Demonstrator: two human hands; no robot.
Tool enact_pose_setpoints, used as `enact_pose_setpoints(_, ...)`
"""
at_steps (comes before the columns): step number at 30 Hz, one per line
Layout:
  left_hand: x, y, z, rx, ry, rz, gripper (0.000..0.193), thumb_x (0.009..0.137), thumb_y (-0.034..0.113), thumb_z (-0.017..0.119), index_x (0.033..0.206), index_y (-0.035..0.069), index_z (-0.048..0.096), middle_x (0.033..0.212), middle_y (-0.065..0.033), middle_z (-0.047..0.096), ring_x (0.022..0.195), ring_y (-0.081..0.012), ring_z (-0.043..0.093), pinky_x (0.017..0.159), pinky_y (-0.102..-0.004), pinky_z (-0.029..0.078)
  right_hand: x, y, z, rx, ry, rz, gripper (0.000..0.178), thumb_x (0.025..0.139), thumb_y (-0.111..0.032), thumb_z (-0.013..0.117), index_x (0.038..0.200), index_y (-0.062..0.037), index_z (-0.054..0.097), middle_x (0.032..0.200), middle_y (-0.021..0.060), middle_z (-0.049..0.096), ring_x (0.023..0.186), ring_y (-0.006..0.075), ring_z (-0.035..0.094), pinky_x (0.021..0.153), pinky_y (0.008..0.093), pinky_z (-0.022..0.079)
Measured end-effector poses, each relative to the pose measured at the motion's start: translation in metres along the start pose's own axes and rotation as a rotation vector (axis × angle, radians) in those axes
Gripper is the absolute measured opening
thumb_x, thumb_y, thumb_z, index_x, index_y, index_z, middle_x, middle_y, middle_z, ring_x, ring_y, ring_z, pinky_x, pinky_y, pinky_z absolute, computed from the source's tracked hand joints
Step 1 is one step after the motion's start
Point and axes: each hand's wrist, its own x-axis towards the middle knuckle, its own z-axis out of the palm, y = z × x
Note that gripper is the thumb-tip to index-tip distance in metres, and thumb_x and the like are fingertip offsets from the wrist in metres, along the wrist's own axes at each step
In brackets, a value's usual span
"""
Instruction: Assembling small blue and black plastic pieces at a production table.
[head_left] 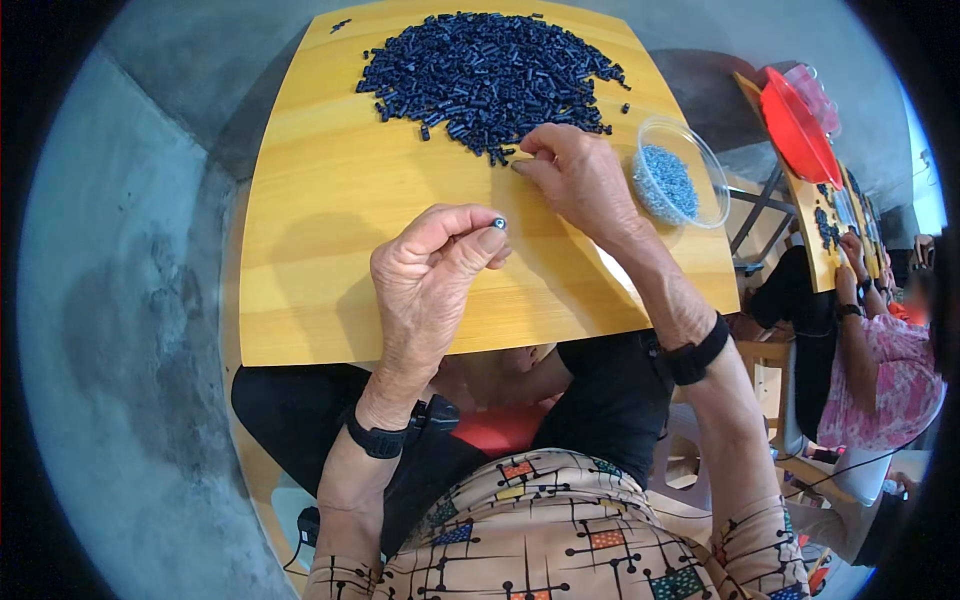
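Note:
Between thumb and forefinger, my left hand [432, 255] pinches a small dark cylindrical piece [499, 223] with a pale spot on its end. It is held above the near half of the yellow wooden table [300, 290]. My right hand [582, 182] reaches to the near edge of a big pile of short dark blue-black cylindrical pieces [480, 75]. Its thumb and forefinger are drawn together beside a few pieces there; what lies between the tips is too small to make out.
A clear round tub [712, 190] of tiny silvery-blue parts [665, 182] stands at the table's right. A few loose pieces [341, 25] lie at the far left corner. At right, another table holds a red basin [795, 125]; a person in a pink patterned top [875, 385] works there.

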Motion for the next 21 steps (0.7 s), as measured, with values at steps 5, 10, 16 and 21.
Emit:
enact_pose_setpoints(5,0.002,-0.002,-0.006,0.069,-0.019,0.021,0.014,0.082,0.006,0.066,0.093,-0.005,0.064,0.081,-0.0080,0.065,0.070,-0.0128,0.061,0.067,-0.0243,0.051,0.004,-0.001,0.012,-0.090,-0.056,-0.047,0.015,0.073,-0.011,0.066,0.084,-0.0018,0.063,0.080,0.0138,0.063,0.073,0.0303,0.063,0.065,0.0380,0.050)
enact_pose_setpoints(10,0.004,-0.004,-0.007,0.101,-0.039,0.032,0.014,0.083,0.006,0.065,0.093,-0.005,0.064,0.081,-0.0078,0.065,0.070,-0.0125,0.061,0.067,-0.0242,0.051,0.002,0.002,0.016,-0.118,-0.048,-0.054,0.012,0.075,-0.010,0.064,0.084,-0.0024,0.062,0.077,0.0139,0.061,0.071,0.0294,0.062,0.064,0.0373,0.050)
enact_pose_setpoints(16,0.004,0.000,-0.006,0.145,-0.035,0.059,0.014,0.083,0.005,0.065,0.093,-0.005,0.064,0.081,-0.0080,0.065,0.069,-0.0126,0.060,0.067,-0.0243,0.051,-0.018,-0.024,-0.020,0.820,-0.115,0.541,0.014,0.085,-0.011,0.058,0.093,0.0004,0.063,0.070,-0.0014,0.056,0.056,0.0039,0.048,0.049,0.0183,0.038)
enact_pose_setpoints(21,0.004,-0.001,-0.005,0.117,-0.003,0.018,0.012,0.079,0.000,0.067,0.090,-0.003,0.065,0.078,-0.0037,0.063,0.068,-0.0091,0.060,0.064,-0.0202,0.049,-0.049,-0.032,-0.035,1.164,-0.188,0.700,0.019,0.088,-0.010,0.057,0.104,0.0005,0.061,0.075,0.0006,0.059,0.061,0.0055,0.053,0.052,0.0179,0.041)
